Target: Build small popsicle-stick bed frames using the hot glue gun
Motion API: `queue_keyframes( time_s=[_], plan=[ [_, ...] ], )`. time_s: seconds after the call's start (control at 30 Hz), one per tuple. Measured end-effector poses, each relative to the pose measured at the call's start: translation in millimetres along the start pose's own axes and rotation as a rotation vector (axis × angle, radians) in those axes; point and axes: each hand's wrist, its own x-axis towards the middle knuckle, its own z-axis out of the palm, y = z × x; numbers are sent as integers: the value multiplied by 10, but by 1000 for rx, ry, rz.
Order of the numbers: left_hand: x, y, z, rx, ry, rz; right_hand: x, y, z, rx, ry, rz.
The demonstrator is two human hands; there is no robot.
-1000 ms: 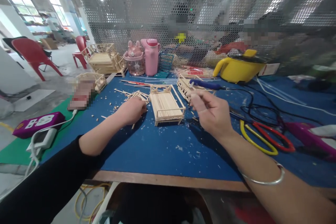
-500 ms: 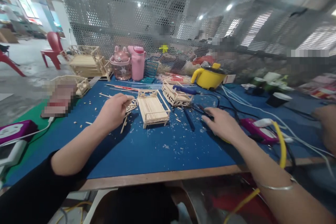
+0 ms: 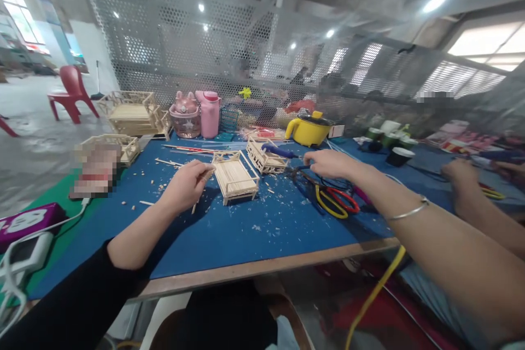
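My left hand is closed beside the left edge of a small wooden-stick bed model; its fingertips pinch something too small to make out. A second stick model stands behind and to the right, with a blue glue gun lying against it. My right hand is past the glue gun, above dark cables, with fingers bent; what they hold, if anything, is hidden. Below it lie scissors with yellow handles and scissors with red handles.
Wood scraps litter the blue mat. Behind stand a pink bottle, a yellow pot and a larger stick model. A phone lies left. Another person's hand is at right.
My right hand has moved up and away from the dark tool near the scissors, uncovering the scissor handles. My left hand has closed in on the bed model's side. The view has shifted.
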Motion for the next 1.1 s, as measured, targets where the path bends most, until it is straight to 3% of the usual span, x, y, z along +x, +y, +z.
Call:
queue_keyframes(
  time_s=[0.1, 0.2, 0.47, 0.57, 0.8, 1.1],
  plan=[
    [-4, -2, -7, -24, 10, -25, -51, 80, -96, 38, -36, -6],
    [-4, 0, -13, -43, 25, -51, -127, 170, -45, 112, -64, -44],
    [-10, 22, 7, -42, -24, -55, -127, 269, 501, 279, 13, -47],
    [-15, 36, 7, -38, -29, -56, 21, 141, 625, 384, 63, -40],
    [-21, 32, 21, -40, -66, -92, 533, -254, 758, 762, 143, 126],
    [-13, 44, 23, -74, -64, -101, 1103, -412, 762, 983, 184, 156]
  ],
)
